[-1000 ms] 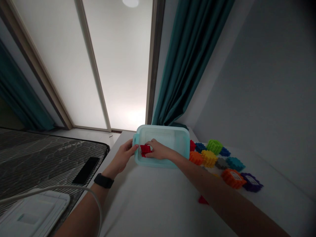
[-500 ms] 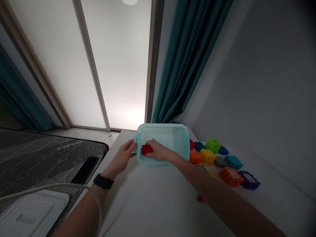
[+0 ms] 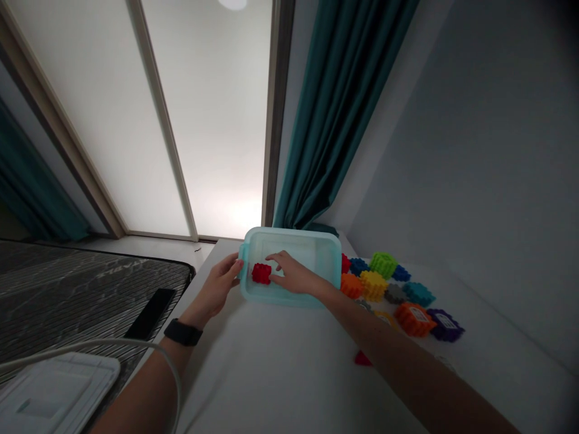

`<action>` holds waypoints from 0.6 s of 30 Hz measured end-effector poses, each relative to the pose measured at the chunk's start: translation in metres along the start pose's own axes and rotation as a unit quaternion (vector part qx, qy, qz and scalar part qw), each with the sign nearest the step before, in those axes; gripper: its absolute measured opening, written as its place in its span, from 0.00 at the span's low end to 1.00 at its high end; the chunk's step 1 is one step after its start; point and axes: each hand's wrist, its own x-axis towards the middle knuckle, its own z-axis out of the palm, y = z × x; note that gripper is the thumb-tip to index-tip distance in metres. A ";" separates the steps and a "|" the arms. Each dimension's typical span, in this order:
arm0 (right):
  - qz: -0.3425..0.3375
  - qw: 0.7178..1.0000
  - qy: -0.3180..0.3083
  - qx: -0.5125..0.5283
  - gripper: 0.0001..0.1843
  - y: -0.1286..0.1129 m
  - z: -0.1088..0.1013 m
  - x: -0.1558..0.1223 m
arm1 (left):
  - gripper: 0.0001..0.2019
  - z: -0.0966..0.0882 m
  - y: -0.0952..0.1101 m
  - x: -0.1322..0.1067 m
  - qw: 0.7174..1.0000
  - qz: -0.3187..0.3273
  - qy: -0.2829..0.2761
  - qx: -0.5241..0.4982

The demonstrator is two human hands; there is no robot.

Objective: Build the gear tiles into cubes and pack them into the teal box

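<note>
Nearest us, a white plastic case lies at lower left on a dark striped mattress, and a white cable curves down beside our left forearm. A black wristband circles that wrist.

Our left hand is half curled, its fingers against the left end of a shallow translucent turquoise plastic tub (whether it actually grips we cannot tell). Our right hand reaches over the tub's floor, open and holding nothing, its fingertips just beside a knobbly red plastic block. That block lies inside the tub, left of the middle.

The tub stands on a white surface, where a small red plastic piece sits below our right forearm. Beyond the tub's right end we see a spread of knobbly blocks: orange, yellow, lime green, blue, teal and grey, plus a labelled orange one and a labelled purple one.

Farther off hang a teal curtain and a tall frosted glass door, with a grey wall at right.
</note>
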 end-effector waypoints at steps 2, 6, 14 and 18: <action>-0.020 1.000 0.004 0.021 0.25 -0.006 -0.012 -0.013 | 0.27 -0.002 0.000 0.001 1.000 0.001 0.010 0.002; -0.060 0.995 -0.019 0.077 0.20 -0.021 -0.040 -0.049 | 0.29 -0.005 -0.002 0.002 1.000 0.001 0.027 0.004; 0.025 0.980 0.056 0.189 0.17 0.016 -0.107 -0.122 | 0.29 -0.007 0.004 0.001 0.998 -0.010 0.058 0.007; 0.125 0.979 0.159 0.000 0.15 0.075 -0.126 -0.120 | 0.31 -0.005 0.006 0.000 0.997 -0.021 0.079 0.003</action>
